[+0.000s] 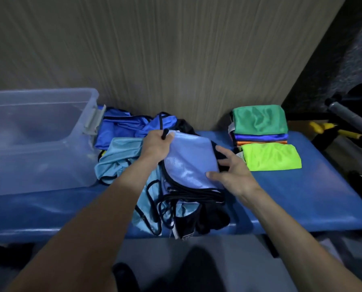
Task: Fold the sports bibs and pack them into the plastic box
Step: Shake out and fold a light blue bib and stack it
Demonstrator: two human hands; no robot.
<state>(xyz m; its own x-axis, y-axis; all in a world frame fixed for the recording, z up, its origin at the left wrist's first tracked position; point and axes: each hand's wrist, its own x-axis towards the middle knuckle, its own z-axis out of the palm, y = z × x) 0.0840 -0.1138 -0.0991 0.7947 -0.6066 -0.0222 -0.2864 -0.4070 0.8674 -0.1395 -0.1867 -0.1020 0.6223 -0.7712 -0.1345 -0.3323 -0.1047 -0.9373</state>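
A light blue bib (191, 163) with black trim lies partly folded on top of a loose heap of bibs (121, 159) at the middle of the blue padded bench (302, 199). My left hand (157, 145) grips the bib's far left corner and its black trim. My right hand (231, 169) rests on the bib's right edge, thumb pressed on the cloth and fingers spread. The clear plastic box (39, 142) stands on the bench at the left, and I cannot make out anything inside it.
A stack of folded bibs with a green one (260, 120) on top sits at the back right, and a folded lime bib (271, 157) lies in front of it. Darker blue bibs (123, 128) are bunched against the wall. Yellow-handled gear (331, 129) stands beyond the bench's right end.
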